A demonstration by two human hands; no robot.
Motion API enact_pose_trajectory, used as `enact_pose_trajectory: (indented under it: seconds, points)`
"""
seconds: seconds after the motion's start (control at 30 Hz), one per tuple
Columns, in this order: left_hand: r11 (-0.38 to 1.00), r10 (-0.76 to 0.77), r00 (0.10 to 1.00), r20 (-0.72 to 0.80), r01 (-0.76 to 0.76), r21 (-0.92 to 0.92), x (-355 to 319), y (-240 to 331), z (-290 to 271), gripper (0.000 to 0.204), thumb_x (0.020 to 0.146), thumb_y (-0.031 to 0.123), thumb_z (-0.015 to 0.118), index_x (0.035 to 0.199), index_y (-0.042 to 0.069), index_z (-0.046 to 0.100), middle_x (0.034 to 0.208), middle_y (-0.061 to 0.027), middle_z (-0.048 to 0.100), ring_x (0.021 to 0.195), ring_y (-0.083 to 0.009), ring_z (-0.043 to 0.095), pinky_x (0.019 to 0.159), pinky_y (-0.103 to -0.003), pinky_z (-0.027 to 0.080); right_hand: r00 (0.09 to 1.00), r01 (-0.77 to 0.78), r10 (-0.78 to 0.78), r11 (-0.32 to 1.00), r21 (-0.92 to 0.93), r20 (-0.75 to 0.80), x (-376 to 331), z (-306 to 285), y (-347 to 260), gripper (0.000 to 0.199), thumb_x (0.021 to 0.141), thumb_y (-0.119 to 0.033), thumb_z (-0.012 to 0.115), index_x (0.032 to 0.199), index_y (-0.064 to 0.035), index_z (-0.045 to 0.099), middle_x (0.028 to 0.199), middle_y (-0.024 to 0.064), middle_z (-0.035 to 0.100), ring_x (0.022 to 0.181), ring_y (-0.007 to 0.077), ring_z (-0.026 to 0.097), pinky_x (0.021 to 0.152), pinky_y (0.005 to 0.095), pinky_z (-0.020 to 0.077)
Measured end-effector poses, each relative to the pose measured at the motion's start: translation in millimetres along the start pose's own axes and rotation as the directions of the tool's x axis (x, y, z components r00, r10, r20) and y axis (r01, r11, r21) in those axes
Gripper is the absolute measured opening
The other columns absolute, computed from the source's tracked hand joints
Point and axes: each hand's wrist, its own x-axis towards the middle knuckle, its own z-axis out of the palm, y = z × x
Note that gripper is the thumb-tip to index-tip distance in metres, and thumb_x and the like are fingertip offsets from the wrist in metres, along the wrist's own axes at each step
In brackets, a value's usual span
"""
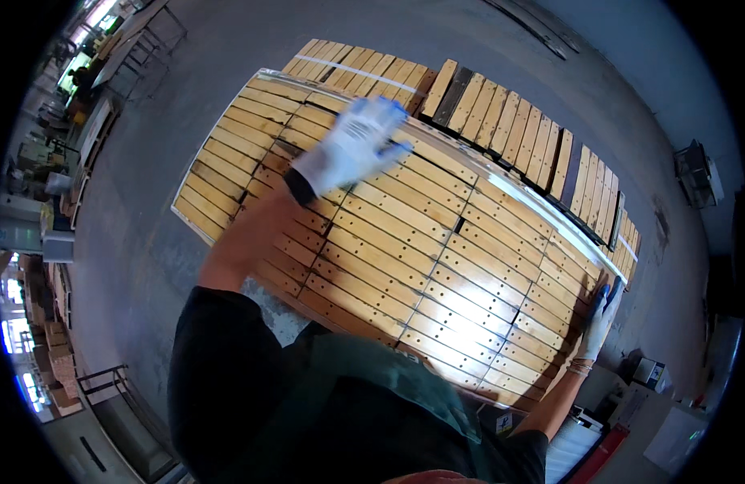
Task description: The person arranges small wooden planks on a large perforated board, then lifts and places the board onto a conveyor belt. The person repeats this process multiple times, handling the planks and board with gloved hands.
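A large stack of wooden slats (405,250), light brown with rows of small holes and covered by clear plastic film, fills the middle of the view. My left hand (352,145), in a white glove with blue fingertips, lies flat on the film near the stack's far edge, fingers spread. My right hand (600,319), gloved the same way, grips the stack's right edge, fingers curled over it. My dark sleeves and green apron fill the lower part of the picture.
A second stack of wooden slats (510,121) lies behind the first on the grey concrete floor (138,242). Shelves and tables (90,105) stand at the far left, a metal frame (106,387) at lower left, boxes and a machine (655,379) at lower right.
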Motion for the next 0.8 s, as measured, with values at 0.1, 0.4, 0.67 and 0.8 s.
enact_pose_trajectory:
  seconds: [0.1, 0.4, 0.67, 0.8]
  points:
    - [0.979, -0.159, 0.981, 0.108, 0.143, 0.143, -16, -59, 4, 0.077, 0.108, 0.061, 0.041, 0.162, 0.007, 0.035, 0.166, -0.0211, 0.036, 0.157, -0.0380, 0.027, 0.130, -0.049, 0.016, 0.980, 0.091, -0.005, 0.901, -0.424, 0.201, -11, -3, 24, 0.063, 0.110, -0.031, 0.055, 0.160, 0.0029, 0.037, 0.162, 0.0235, 0.043, 0.147, 0.0364, 0.045, 0.123, 0.0426, 0.0319]
    - [0.971, -0.235, 0.944, 0.231, 0.219, 0.093, -47, -72, -2, 0.081, 0.108, 0.063, 0.038, 0.165, 0.007, 0.029, 0.169, -0.0201, 0.032, 0.159, -0.0369, 0.025, 0.132, -0.047, 0.013, 0.961, 0.260, -0.179, 0.839, -0.477, 0.208, -18, 10, 20, 0.066, 0.108, -0.036, 0.056, 0.159, 0.0031, 0.039, 0.162, 0.0244, 0.043, 0.150, 0.0404, 0.040, 0.124, 0.0465, 0.0296]
    - [0.938, -0.212, 0.972, -0.103, 0.232, 0.257, -69, -159, -31, 0.058, 0.109, 0.046, 0.052, 0.150, 0.006, 0.053, 0.157, -0.0188, 0.051, 0.149, -0.0367, 0.043, 0.123, -0.045, 0.036, 0.995, -0.010, 0.020, 0.995, -0.096, 0.102, 8, 1, 35, 0.058, 0.112, -0.025, 0.052, 0.160, 0.0027, 0.038, 0.163, 0.0197, 0.044, 0.148, 0.0306, 0.045, 0.121, 0.0379, 0.0343]
    - [0.948, -0.311, 0.950, -0.001, 0.311, 0.076, -89, -176, -36, 0.063, 0.102, 0.045, 0.055, 0.145, -0.001, 0.055, 0.152, -0.0256, 0.051, 0.147, -0.0391, 0.042, 0.125, -0.046, 0.028, 0.945, 0.317, -0.250, 0.860, -0.401, 0.211, 6, 14, 14, 0.052, 0.108, -0.025, 0.058, 0.153, -0.0001, 0.050, 0.149, 0.0222, 0.060, 0.138, 0.0340, 0.057, 0.114, 0.0411, 0.0434]
